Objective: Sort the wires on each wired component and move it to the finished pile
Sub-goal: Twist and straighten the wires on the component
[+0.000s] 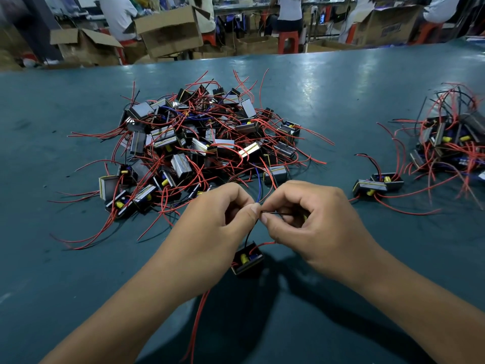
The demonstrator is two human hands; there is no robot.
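Your left hand [223, 214] and right hand [309, 216] each pinch the black wire [273, 213] taut between fingertips, letting the component [246, 260] dangle below so its leads separate.

Glossy teal table [341, 101]; shiny metal-faced components [199, 137]; cardboard boxes [168, 32].
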